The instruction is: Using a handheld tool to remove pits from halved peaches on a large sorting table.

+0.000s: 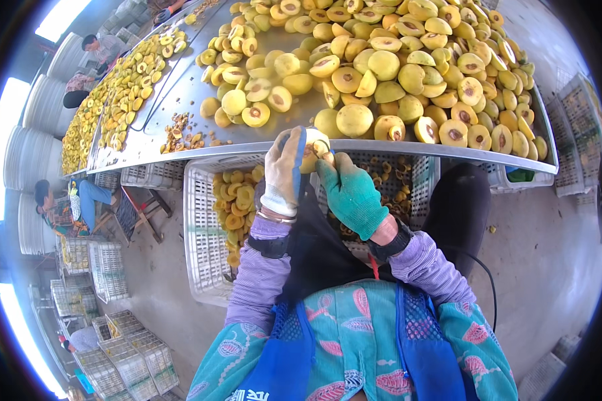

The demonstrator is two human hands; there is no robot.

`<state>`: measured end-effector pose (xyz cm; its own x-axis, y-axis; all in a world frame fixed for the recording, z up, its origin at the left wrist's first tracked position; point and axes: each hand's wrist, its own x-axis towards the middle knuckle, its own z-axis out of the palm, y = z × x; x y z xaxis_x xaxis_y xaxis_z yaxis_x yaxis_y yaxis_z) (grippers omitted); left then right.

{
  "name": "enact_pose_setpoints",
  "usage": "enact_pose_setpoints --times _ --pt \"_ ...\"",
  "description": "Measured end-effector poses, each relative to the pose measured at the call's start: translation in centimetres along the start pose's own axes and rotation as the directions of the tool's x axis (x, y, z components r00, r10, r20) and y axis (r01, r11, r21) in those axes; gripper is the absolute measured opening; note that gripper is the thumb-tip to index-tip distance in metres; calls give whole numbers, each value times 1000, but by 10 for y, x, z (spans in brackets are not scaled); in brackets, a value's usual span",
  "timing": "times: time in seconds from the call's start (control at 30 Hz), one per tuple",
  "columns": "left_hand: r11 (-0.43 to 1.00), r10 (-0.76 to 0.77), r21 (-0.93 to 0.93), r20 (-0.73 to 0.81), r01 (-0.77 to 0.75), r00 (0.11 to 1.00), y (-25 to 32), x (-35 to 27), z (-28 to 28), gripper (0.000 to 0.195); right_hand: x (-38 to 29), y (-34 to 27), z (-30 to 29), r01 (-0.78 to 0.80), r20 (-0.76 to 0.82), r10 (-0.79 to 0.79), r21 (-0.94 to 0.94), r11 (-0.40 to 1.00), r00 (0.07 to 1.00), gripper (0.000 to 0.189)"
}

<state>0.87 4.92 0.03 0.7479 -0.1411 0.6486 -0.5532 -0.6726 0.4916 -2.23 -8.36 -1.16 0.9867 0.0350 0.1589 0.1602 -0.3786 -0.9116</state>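
Observation:
Just over the near edge of the metal table (261, 147), my left hand (283, 165), in a white and blue work glove, grips a yellow halved stone fruit (312, 153) with its cut side showing. My right hand (353, 193), in a green knit glove, has its fingers at the fruit's cut face; a small brown piece shows by the fingertips. Whether a tool is in that hand is hidden. Beyond my hands lies a large heap of halved yellow fruit (381, 65), many with brown pits or hollows.
Under the table edge, a white plastic crate (203, 240) at left holds pitted halves; another crate (424, 185) at right holds brown pits. Loose pits (183, 133) lie on the table at left. Several people sit farther left, near stacked crates (125, 361). A black cable (491, 280) hangs at right.

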Motion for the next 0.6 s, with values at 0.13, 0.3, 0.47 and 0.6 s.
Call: enact_pose_setpoints --times 0.13,0.3,0.47,0.6 --pt "739 -490 -510 42 440 871 16 2 11 28 -7 -4 1 -27 -16 27 7 1000 1000 26" --pt "493 -659 -682 112 540 744 16 1 20 25 -14 1 8 -91 39 89 62 994 995 22" --pt "417 -675 -714 171 562 718 18 1 21 22 -19 17 26 -67 23 64 222 973 998 25" --pt "484 -642 -671 165 562 749 16 -6 21 20 -23 0 15 -249 169 198 372 894 966 28"
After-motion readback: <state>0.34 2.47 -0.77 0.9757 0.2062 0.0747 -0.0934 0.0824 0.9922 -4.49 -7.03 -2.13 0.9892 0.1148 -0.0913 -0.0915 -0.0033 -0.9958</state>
